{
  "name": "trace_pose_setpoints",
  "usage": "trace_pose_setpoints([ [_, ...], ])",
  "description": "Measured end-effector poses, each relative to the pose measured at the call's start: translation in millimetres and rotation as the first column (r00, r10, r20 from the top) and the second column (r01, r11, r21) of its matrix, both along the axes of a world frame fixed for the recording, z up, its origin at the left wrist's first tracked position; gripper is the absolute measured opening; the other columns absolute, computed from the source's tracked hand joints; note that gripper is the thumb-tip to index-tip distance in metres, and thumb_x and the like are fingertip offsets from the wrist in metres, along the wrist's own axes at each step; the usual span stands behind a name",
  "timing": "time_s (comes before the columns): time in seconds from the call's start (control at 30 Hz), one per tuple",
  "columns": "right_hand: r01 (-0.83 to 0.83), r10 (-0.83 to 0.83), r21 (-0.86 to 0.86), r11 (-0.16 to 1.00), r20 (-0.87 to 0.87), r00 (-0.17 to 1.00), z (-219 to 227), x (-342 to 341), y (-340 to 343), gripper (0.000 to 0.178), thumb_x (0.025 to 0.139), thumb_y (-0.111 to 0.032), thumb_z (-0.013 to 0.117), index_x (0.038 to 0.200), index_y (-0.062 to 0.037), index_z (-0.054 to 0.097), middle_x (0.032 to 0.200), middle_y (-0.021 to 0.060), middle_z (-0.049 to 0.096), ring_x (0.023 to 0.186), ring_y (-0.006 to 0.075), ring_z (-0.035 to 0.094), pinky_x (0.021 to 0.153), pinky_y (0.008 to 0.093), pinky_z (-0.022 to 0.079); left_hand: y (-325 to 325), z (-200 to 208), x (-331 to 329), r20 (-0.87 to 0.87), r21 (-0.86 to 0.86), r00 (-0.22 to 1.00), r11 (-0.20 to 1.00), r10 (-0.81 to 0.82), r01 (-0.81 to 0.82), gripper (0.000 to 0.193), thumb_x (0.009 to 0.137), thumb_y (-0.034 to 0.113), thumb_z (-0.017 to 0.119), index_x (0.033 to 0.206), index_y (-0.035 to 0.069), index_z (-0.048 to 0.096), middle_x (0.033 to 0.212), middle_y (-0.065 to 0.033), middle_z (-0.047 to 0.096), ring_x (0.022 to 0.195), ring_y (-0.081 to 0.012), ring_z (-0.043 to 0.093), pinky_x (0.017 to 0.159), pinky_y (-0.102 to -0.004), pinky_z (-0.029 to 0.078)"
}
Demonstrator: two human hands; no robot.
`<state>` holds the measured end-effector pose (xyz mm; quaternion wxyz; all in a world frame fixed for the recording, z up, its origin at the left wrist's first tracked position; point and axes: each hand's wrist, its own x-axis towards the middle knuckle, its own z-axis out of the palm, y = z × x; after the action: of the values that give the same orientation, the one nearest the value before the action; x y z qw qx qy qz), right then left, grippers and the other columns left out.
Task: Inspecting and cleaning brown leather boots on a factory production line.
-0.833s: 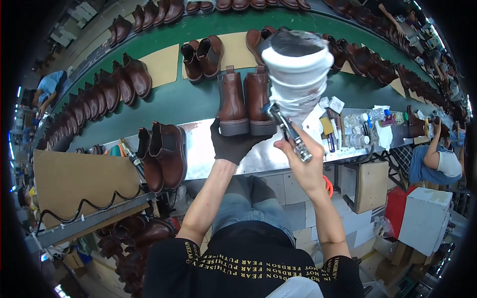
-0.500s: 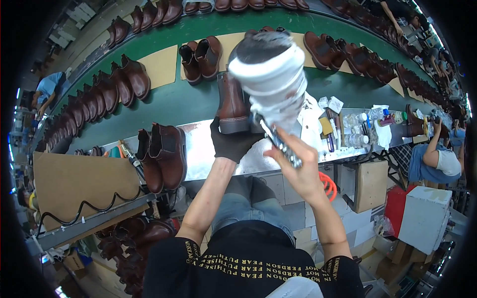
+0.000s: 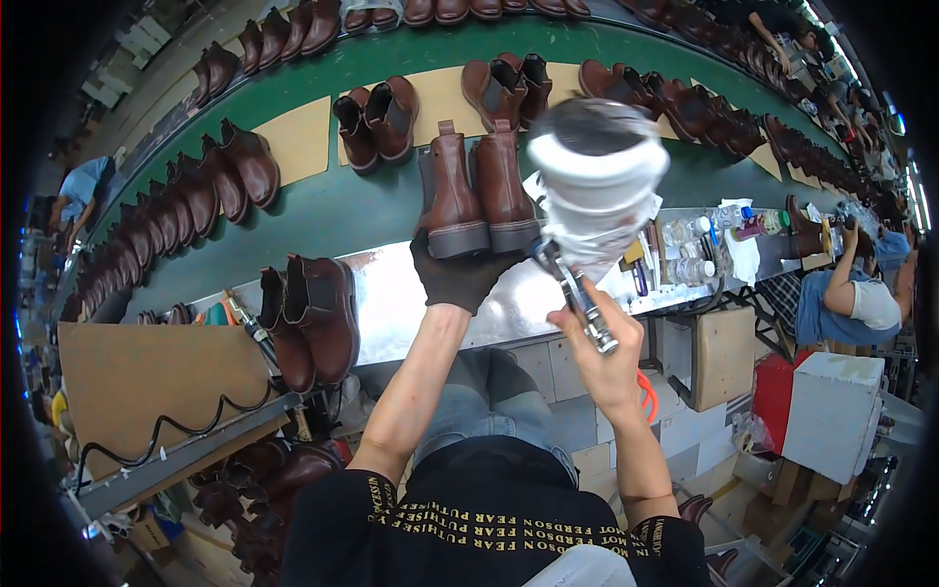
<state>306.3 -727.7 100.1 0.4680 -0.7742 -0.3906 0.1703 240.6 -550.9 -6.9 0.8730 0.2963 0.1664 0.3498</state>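
My left hand (image 3: 452, 277), in a dark glove, is closed under the soles of a pair of brown ankle boots (image 3: 453, 186). The boots stand side by side with their heels toward me and pull tabs up. My right hand (image 3: 608, 357), bare, is wrapped round the metal grip of what looks like a spray gun (image 3: 577, 293). A large dark-topped cup (image 3: 597, 196), covered in white wrapping, sits on the gun and is blurred by motion. The gun's front end is just right of the right-hand boot, and its cup hides part of the bench behind.
A finished-looking boot pair (image 3: 318, 323) stands left on the metal bench (image 3: 391, 303). More boots (image 3: 391, 117) line the green conveyor (image 3: 323, 210) on cardboard. Bottles (image 3: 690, 249) and pens lie right. A cardboard sheet (image 3: 161, 391), a stool (image 3: 726, 357) and a co-worker (image 3: 851, 303) flank me.
The spray gun and its cup have moved right and slightly down, uncovering the second held boot. My left hand still holds the pair. The whole view has shifted slightly.
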Motion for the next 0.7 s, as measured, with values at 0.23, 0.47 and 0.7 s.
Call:
trace_pose_setpoints([
  [0.23,0.211,-0.202,0.03,0.977,-0.18,0.963,0,-9,-33,0.036,0.079,0.002,0.064,0.113,0.0079,0.056,0.082,0.0105,0.066,0.072,0.0132,0.061,0.067,0.0253,0.048,-7,22,-3,0.099,-0.135,0.994,0.989,-0.05,0.063,0.065,0.086,0.048,0.036,0.139,0.011,0.027,0.141,-0.0157,0.032,0.129,-0.0339,0.033,0.103,-0.0582,0.027],
  [0.47,0.212,-0.194,0.075,0.974,-0.194,0.962,-20,-2,4,0.035,0.079,0.001,0.065,0.113,0.007,0.057,0.078,0.0046,0.064,0.067,0.0091,0.055,0.065,0.0233,0.045,-5,15,-3,-0.164,0.11,0.986,0.994,0.025,-0.007,0.084,0.073,0.054,0.063,0.135,0.008,0.03,0.13,-0.0101,0.049,0.121,-0.0228,0.046,0.104,-0.0381,0.035],
  [0.7,0.234,-0.185,0.118,0.965,-0.33,0.926,-8,-13,-34,0.022,0.08,0.002,0.064,0.102,0.0072,0.061,0.069,0.0007,0.056,0.072,0.0107,0.062,0.063,0.0216,0.048,7,38,-26,-0.554,0.573,0.819,0.782,0.148,0.247,0.087,0.07,0.054,0.067,0.135,0.008,0.032,0.13,-0.0088,0.049,0.118,-0.0237,0.049,0.1,-0.0367,0.039],
])
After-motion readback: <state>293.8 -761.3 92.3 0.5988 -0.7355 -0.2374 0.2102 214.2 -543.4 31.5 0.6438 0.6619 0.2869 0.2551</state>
